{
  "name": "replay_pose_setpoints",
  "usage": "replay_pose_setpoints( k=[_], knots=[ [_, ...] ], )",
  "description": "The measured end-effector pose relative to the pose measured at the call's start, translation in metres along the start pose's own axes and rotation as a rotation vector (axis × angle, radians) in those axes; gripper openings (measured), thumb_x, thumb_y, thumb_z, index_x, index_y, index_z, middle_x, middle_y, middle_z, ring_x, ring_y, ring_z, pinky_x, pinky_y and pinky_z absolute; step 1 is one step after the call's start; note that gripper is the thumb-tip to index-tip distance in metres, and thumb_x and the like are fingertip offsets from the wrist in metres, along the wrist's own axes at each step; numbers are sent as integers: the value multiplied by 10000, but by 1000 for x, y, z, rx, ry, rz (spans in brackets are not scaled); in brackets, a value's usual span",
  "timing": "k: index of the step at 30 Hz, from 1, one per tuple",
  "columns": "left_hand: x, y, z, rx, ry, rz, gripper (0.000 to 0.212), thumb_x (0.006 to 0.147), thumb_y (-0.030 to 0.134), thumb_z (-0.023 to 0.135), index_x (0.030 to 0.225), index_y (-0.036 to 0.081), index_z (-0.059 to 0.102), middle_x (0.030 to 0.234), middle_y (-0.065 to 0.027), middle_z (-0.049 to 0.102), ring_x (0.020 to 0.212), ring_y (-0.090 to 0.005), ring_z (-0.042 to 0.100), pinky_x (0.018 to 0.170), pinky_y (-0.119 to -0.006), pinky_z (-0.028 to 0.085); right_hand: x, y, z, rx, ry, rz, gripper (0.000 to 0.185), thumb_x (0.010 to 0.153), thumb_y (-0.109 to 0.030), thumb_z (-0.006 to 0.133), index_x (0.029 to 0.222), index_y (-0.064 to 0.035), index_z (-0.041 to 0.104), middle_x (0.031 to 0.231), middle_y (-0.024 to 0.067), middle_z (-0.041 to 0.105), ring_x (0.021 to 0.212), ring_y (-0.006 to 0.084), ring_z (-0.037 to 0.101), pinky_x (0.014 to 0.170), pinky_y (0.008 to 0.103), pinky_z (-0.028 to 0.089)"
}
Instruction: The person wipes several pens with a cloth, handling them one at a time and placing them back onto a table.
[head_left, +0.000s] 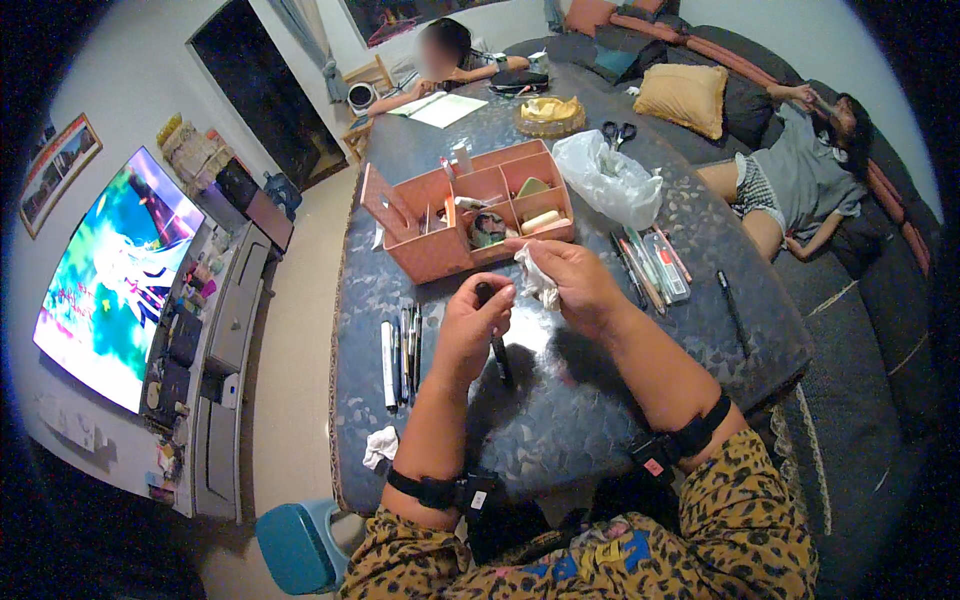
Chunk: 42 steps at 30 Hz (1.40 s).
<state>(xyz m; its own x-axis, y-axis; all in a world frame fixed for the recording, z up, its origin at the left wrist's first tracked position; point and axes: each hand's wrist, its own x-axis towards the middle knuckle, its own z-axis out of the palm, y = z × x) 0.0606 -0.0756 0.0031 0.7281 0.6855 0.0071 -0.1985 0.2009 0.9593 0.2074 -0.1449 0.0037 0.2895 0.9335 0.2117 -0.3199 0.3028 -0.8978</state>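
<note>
Near the middle of the table, my left hand (478, 319) grips a dark pen (500, 360), which points down from the fist. My right hand (574, 281) pinches a crumpled white tissue (537, 279) beside it. Just beyond both hands stands a pink compartment organizer (427, 259), holding a round container, an eraser-like white block and other small items. Several pens and markers (388, 364) lie in a row to the left. More pens and a clear plastic case (667, 266) lie to the right, with a single black pen (733, 311) farther right. Another crumpled tissue (381, 447) rests near the left edge.
Beyond the organizer are a clear plastic bag (611, 180), black scissors (619, 135) and a glass bowl (551, 124). One person leans over an open notebook (442, 109) at the far end; another lies on the sofa (840, 360). A blue stool (300, 547) stands at lower left.
</note>
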Motion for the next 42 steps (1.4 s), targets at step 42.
replay_pose_setpoints(
  k=[42],
  knots=[
    [6,0,-7,-19,130,113,135,814,105,630,889,41,537,704,-10,526,508,-49,419,445,-183,311,0,9,1,-298,3,28,180,825,-127,571,925,22,574,711,71,618,590,158,633,476,257,490]
  ],
)
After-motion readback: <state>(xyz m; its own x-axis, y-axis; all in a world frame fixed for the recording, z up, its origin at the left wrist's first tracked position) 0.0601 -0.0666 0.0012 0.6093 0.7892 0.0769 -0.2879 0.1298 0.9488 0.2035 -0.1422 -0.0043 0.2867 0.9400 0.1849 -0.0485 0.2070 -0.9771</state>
